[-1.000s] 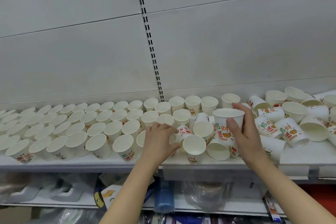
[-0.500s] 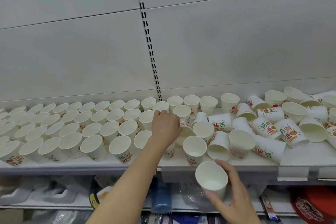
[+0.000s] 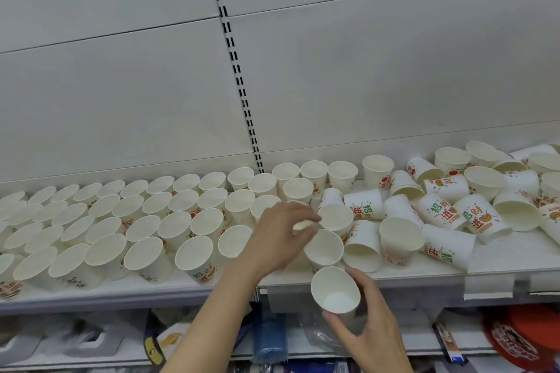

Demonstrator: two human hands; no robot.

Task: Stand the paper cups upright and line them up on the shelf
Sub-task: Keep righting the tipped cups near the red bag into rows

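Several white paper cups with red and green print stand upright in rows [image 3: 169,227] on the left part of the white shelf [image 3: 500,257]. A jumble of tipped cups [image 3: 472,203] lies on the right. My right hand [image 3: 372,324] grips one upright cup [image 3: 336,294] in front of the shelf's front edge, below shelf level. My left hand [image 3: 281,236] reaches over the shelf's middle and pinches the rim of a cup [image 3: 303,225] there; most of that cup is hidden by the hand.
A grey back panel with a slotted upright [image 3: 239,85] rises behind the shelf. Price-tag holders [image 3: 488,285] hang on the front edge. A lower shelf holds a blue object [image 3: 269,339], plastic packs and a red item [image 3: 521,339].
My right hand took a cup off the shelf, lowered it in front of the edge, then raised it slightly. My left hand shifted right among the middle cups and now pinches a rim.
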